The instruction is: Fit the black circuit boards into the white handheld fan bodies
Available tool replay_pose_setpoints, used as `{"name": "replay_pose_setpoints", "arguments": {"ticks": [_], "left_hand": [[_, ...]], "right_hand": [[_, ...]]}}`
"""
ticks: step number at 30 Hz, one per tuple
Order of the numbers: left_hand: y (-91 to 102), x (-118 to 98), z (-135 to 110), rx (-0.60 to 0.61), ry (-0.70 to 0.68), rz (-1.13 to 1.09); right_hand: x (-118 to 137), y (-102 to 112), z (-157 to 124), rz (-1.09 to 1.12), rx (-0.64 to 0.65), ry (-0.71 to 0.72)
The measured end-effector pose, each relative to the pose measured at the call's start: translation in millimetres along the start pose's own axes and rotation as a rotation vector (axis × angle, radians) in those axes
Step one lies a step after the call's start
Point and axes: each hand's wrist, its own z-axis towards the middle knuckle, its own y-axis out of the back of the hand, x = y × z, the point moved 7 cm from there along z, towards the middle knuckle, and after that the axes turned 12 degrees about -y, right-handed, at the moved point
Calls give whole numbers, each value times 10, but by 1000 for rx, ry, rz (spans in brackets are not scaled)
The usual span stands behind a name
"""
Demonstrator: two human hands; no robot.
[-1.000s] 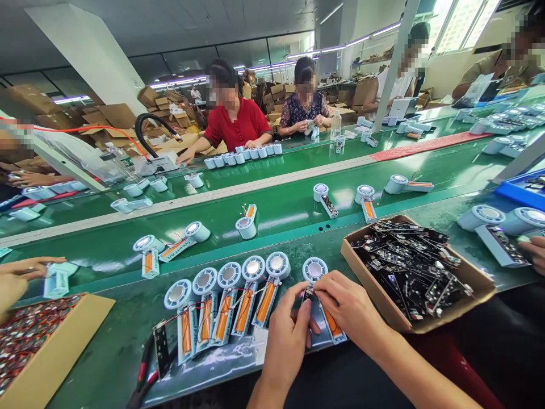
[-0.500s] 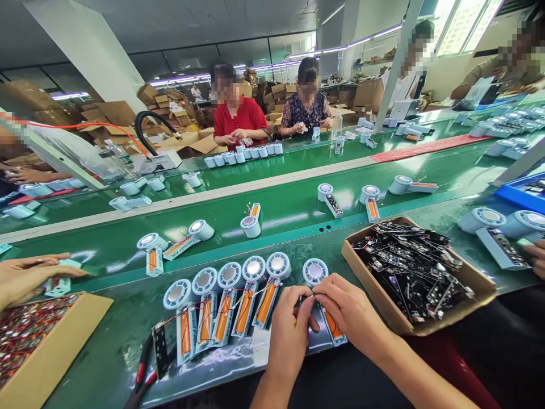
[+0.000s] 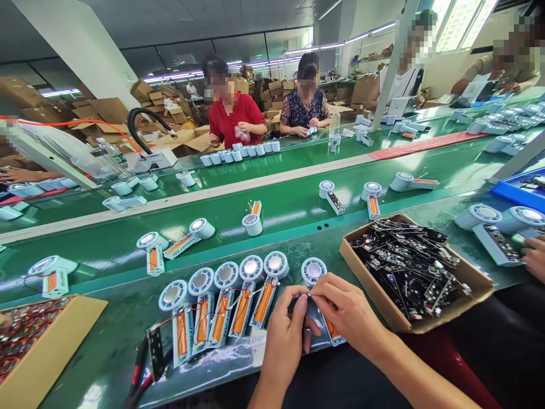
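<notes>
My left hand (image 3: 286, 329) and my right hand (image 3: 351, 307) meet fingertip to fingertip above the bench. Both are closed in a pinch on a tiny pale piece that is too small to name. Beneath them lies a light-blue handheld fan (image 3: 314, 270) with a round grey centre; its handle, with an orange battery (image 3: 335, 334), is partly hidden by my right hand. Left of my hands, several similar fans (image 3: 227, 275) stand in a row, their handles showing orange batteries and thin wires. A narrow black circuit board (image 3: 156, 353) leans beside the leftmost one.
Red-handled pliers (image 3: 137, 372) lie at the bench's front edge. On the right is a cardboard box (image 3: 370, 291) of black circuit boards; another box (image 3: 63, 346) stands left. More fans rest on the green conveyor (image 3: 289, 221). Co-workers sit across it, and a co-worker's hand (image 3: 534, 255) is far right.
My hands stay pinched together with only small finger shifts. At left, a co-worker's hand has withdrawn from a fan, which now lies on the conveyor. The view has shifted slightly.
</notes>
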Motion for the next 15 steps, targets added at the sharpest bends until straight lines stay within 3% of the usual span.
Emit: {"name": "replay_pose_setpoints", "arguments": {"ticks": [5, 11, 15], "left_hand": [[-31, 25, 17, 71, 35, -44], [1, 6, 10, 52, 11, -14], [0, 3, -17, 42, 12, -5]], "right_hand": [[50, 7, -18, -53, 33, 60], [25, 30, 5, 69, 57, -59], [13, 36, 23, 33, 14, -103]]}}
